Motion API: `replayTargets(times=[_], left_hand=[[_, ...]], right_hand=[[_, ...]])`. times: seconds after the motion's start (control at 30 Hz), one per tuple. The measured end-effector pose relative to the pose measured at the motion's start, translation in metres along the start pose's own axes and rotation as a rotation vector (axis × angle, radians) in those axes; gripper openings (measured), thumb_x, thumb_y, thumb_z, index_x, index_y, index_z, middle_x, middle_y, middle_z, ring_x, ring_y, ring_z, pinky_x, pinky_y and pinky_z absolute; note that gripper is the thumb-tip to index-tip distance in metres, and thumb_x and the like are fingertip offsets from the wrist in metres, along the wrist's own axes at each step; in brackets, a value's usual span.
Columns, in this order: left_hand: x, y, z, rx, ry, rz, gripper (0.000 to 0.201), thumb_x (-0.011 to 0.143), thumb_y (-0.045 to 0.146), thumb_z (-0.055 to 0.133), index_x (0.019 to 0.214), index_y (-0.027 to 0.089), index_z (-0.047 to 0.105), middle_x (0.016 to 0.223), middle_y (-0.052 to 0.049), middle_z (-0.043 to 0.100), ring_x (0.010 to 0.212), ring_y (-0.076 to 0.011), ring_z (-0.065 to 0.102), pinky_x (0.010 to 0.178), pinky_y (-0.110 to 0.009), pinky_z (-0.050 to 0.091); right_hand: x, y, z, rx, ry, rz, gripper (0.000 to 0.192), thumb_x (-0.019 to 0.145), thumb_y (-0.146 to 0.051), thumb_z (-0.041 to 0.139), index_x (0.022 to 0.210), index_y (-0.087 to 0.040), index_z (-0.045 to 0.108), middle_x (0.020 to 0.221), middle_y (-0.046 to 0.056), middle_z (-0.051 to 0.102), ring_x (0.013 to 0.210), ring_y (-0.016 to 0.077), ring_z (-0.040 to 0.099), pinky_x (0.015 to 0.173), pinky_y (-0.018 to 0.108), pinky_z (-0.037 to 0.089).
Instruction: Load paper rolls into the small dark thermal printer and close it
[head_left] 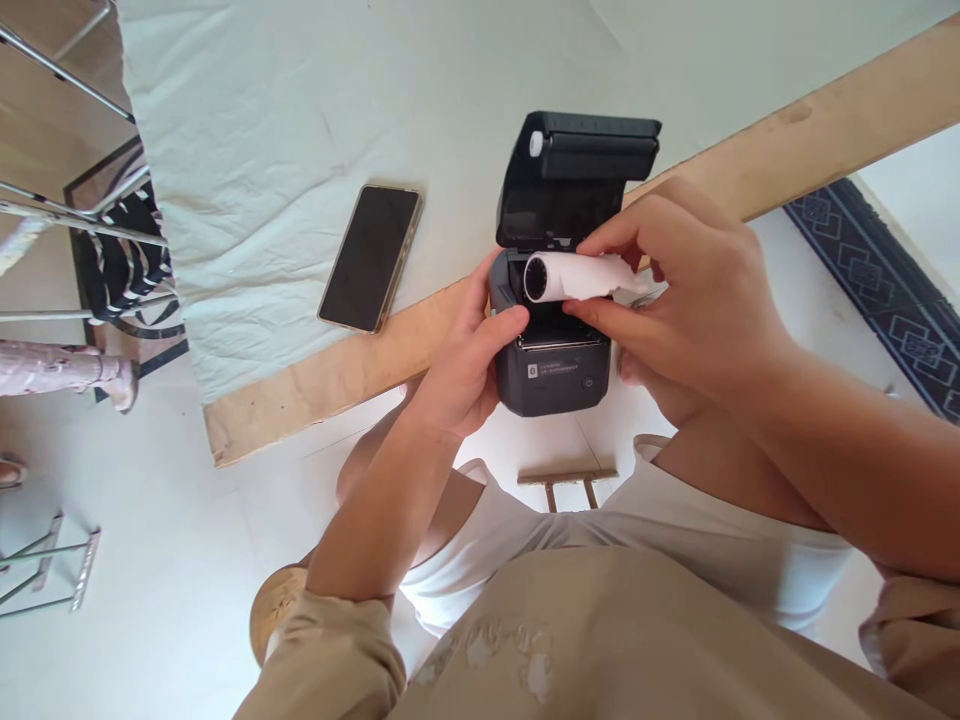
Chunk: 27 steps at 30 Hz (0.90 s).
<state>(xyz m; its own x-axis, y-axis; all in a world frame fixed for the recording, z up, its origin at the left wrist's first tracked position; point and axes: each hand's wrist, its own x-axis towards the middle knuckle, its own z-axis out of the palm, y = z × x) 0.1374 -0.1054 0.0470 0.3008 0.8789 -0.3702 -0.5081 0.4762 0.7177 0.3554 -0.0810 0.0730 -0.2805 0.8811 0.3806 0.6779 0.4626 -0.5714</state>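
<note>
A small black portable receipt printer (555, 385) is held over the table's near edge with its lid (577, 180) raised. My left hand (476, 345) grips its left side, the thumb at the rim of the paper compartment. In my right hand (667, 275) is a white paper roll (566, 277), pinched between thumb and fingers just over the open compartment. The roll's dark hollow core faces left, and its loose, torn-looking paper end trails to the right. Part of the compartment is hidden behind the roll and my fingers.
A smartphone (371, 258) with a dark screen lies on the pale cloth (262, 150) left of the printer. A wooden board (795, 125) runs along the table's near edge. Metal-framed furniture (75, 215) and another person's leg (67, 368) are at the far left.
</note>
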Motion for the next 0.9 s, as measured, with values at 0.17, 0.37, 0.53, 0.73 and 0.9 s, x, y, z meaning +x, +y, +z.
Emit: replayTargets(times=[0.17,0.37,0.53,0.73,0.9], left_hand=[[0.001,-0.003,0.001,0.025,-0.003,0.01,0.067,0.089,0.05,0.094,0.148,0.035,0.067,0.153,-0.001,0.074,0.156,-0.0373,0.063,0.127,-0.05,0.059],[-0.002,-0.003,0.007,0.06,-0.02,0.012,0.068,0.093,0.051,0.089,0.154,0.037,0.063,0.161,0.0,0.069,0.162,-0.0374,0.057,0.132,-0.051,0.054],[-0.003,-0.002,0.007,0.089,-0.031,-0.011,0.072,0.093,0.054,0.088,0.156,0.035,0.059,0.167,-0.003,0.066,0.158,-0.0395,0.06,0.13,-0.053,0.056],[0.001,-0.006,0.008,0.065,-0.033,0.01,0.063,0.095,0.052,0.086,0.15,0.032,0.064,0.162,-0.003,0.069,0.158,-0.0363,0.061,0.128,-0.049,0.058],[0.0,-0.005,0.013,-0.019,0.001,0.028,0.05,0.093,0.052,0.082,0.136,0.03,0.07,0.139,-0.004,0.08,0.143,-0.0364,0.072,0.112,-0.047,0.067]], right_hand=[[-0.001,-0.002,0.0,-0.023,-0.081,0.027,0.022,0.092,-0.032,0.082,0.113,-0.027,0.084,0.117,0.006,0.077,0.09,0.0206,0.072,0.073,0.035,0.056],[-0.004,-0.007,0.003,-0.075,-0.055,-0.007,0.021,0.104,-0.03,0.067,0.1,-0.026,0.087,0.108,0.004,0.083,0.091,0.0193,0.078,0.068,0.033,0.05],[-0.006,-0.008,0.0,-0.075,-0.087,-0.067,0.023,0.097,-0.027,0.073,0.115,-0.024,0.087,0.116,0.004,0.085,0.092,0.0205,0.079,0.068,0.032,0.051],[-0.004,-0.018,-0.005,-0.107,0.037,-0.122,0.025,0.105,-0.015,0.061,0.097,-0.025,0.083,0.092,0.001,0.083,0.078,0.015,0.073,0.064,0.031,0.047],[-0.009,-0.019,-0.002,0.022,0.144,-0.482,0.017,0.099,-0.012,0.072,0.089,-0.026,0.072,0.084,-0.004,0.079,0.072,0.015,0.061,0.065,0.033,0.047]])
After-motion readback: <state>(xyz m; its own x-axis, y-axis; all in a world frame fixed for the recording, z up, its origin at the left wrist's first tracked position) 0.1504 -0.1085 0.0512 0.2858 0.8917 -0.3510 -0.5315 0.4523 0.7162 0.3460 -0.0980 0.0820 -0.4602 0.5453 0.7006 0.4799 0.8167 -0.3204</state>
